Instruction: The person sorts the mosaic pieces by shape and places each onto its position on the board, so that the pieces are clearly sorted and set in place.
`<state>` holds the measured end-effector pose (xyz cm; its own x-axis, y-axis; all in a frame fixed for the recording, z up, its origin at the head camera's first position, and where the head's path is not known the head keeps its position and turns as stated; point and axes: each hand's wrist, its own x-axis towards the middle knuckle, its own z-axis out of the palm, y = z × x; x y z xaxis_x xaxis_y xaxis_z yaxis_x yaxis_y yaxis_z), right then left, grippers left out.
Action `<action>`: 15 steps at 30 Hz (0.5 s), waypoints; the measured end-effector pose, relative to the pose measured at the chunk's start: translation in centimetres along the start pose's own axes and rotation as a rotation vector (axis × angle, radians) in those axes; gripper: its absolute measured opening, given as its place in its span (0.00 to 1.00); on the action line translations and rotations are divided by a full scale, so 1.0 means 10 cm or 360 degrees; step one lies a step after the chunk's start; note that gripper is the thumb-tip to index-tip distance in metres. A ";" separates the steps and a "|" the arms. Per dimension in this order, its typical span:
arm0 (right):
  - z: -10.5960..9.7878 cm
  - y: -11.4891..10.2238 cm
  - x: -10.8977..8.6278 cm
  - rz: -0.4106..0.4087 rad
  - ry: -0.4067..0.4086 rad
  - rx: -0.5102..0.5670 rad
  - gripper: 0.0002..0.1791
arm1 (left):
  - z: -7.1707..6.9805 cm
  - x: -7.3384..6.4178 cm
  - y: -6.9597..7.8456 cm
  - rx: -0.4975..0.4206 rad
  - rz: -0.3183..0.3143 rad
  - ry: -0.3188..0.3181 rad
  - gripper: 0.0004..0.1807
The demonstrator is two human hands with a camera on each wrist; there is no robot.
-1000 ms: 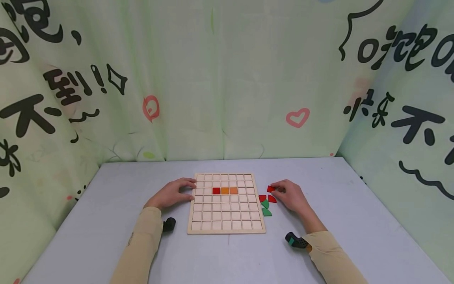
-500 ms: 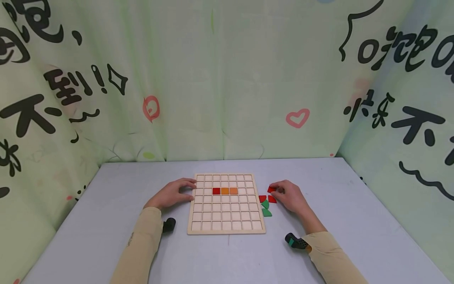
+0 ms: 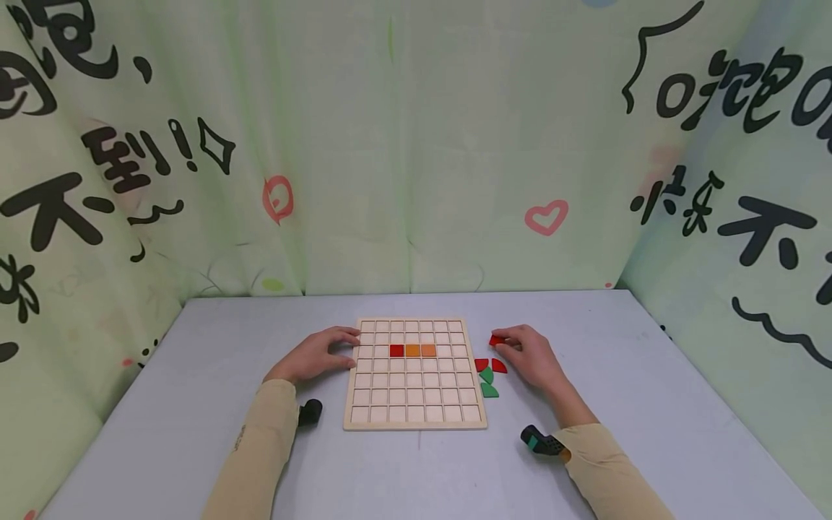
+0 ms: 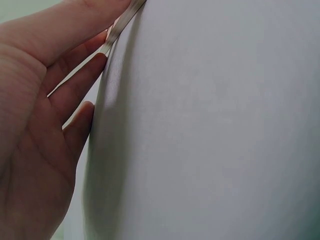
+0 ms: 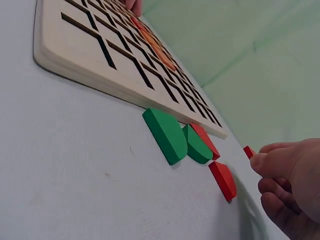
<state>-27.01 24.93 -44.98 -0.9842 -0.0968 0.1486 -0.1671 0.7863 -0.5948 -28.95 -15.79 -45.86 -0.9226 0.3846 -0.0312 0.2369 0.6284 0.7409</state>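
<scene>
A wooden grid board lies on the table with one red square and two orange squares in a row of cells. My left hand rests at its left edge; in the left wrist view its fingers extend fairly straight along the rim. To the right of the board, my right hand pinches a red piece between thumb and fingertips. In the right wrist view that piece shows above the table, mostly covered by the fingers.
Two red quarter-round pieces and two green ones lie beside the board's right edge, just left of the right hand. The white table meets a printed curtain at the back and sides.
The red piece in my right hand has tilted and risen slightly from beside the other pieces, with the fingers shifting a little. My left hand and the board have stayed put.
</scene>
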 end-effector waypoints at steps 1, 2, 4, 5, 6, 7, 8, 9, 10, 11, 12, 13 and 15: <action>0.00 -0.01 0.00 0.0002 -0.0004 0.0005 0.18 | 0.00 0.00 0.00 -0.0001 -0.0001 -0.0001 0.20; 0.01 -0.02 0.01 0.0003 -0.0008 0.0011 0.18 | 0.00 0.00 0.00 0.0000 -0.0001 -0.0001 0.20; 0.01 -0.05 0.01 0.0018 -0.0014 0.0029 0.18 | 0.00 0.00 0.00 0.0005 -0.0005 -0.0003 0.20; 0.02 -0.06 0.02 0.0020 -0.0017 0.0037 0.18 | 0.00 0.00 0.00 0.0007 -0.0010 -0.0004 0.20; 0.02 -0.07 0.02 0.0019 -0.0020 0.0044 0.18 | 0.00 0.00 0.00 0.0009 -0.0015 -0.0005 0.20; 0.03 -0.09 0.02 0.0022 -0.0025 0.0054 0.18 | 0.00 0.00 0.00 0.0014 -0.0012 -0.0005 0.21; 0.03 -0.11 0.02 0.0017 -0.0028 0.0060 0.18 | 0.00 0.00 0.00 0.0022 -0.0004 -0.0005 0.21; 0.03 -0.12 0.02 0.0022 -0.0032 0.0069 0.18 | 0.00 0.00 0.00 0.0024 -0.0008 -0.0004 0.21; 0.04 -0.14 0.03 0.0023 -0.0038 0.0077 0.18 | 0.00 0.00 0.00 0.0025 -0.0012 -0.0002 0.21; 0.04 -0.15 0.03 0.0024 -0.0042 0.0085 0.19 | 0.00 0.00 0.00 0.0027 -0.0015 -0.0001 0.21; 0.05 -0.16 0.03 0.0020 -0.0045 0.0088 0.19 | 0.00 0.00 0.00 0.0031 -0.0008 -0.0001 0.21; 0.06 -0.17 0.04 0.0017 -0.0047 0.0093 0.19 | 0.00 0.00 -0.01 0.0034 -0.0002 0.0000 0.21; 0.08 -0.20 0.05 0.0012 -0.0048 0.0100 0.19 | 0.00 0.00 -0.01 0.0028 -0.0011 0.0002 0.21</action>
<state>-27.17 22.85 -44.32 -0.9866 -0.1101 0.1205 -0.1621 0.7472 -0.6446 -28.95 -15.82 -45.90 -0.9246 0.3792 -0.0352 0.2359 0.6429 0.7287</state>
